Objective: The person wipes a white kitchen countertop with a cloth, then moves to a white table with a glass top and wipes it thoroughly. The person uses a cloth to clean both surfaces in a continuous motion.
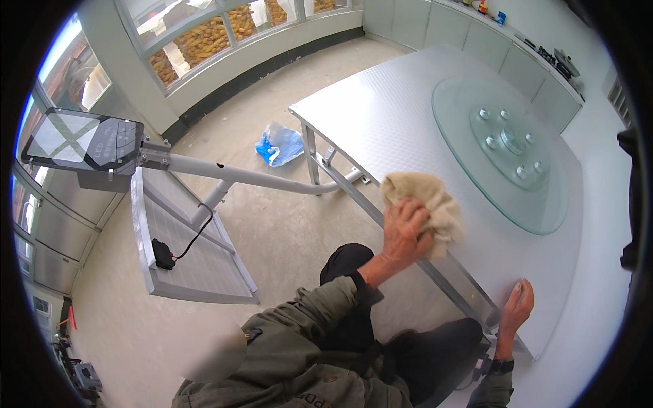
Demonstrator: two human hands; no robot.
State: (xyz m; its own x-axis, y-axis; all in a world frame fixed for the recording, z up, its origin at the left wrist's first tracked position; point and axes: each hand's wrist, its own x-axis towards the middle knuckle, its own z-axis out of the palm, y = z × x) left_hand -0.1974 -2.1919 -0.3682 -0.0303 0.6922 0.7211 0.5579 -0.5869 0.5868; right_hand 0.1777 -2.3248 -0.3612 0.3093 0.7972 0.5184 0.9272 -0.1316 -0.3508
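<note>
My left hand (pixel 405 232) presses a beige cloth (pixel 421 196) against the near edge of a silver metal-topped table (pixel 377 112). The cloth is bunched under my fingers, and its lower part looks blurred. Near the table's right corner, my right hand (pixel 516 303) rests on the top, fingers loosely curled and holding nothing visible. A dark watch band (pixel 501 366) circles my right wrist. Beyond the cloth, a round glass turntable (pixel 459 143) lies on the table, with several clear round fittings around its centre.
To the left stands an LED lamp head (pixel 81 143) on a bent grey pole (pixel 255 178), with a framed panel (pixel 204 275) below it. A blue and white plastic bag (pixel 280 145) lies on the floor. Pale cabinets (pixel 449 30) line the far wall; corn cobs (pixel 201 41) show through the window.
</note>
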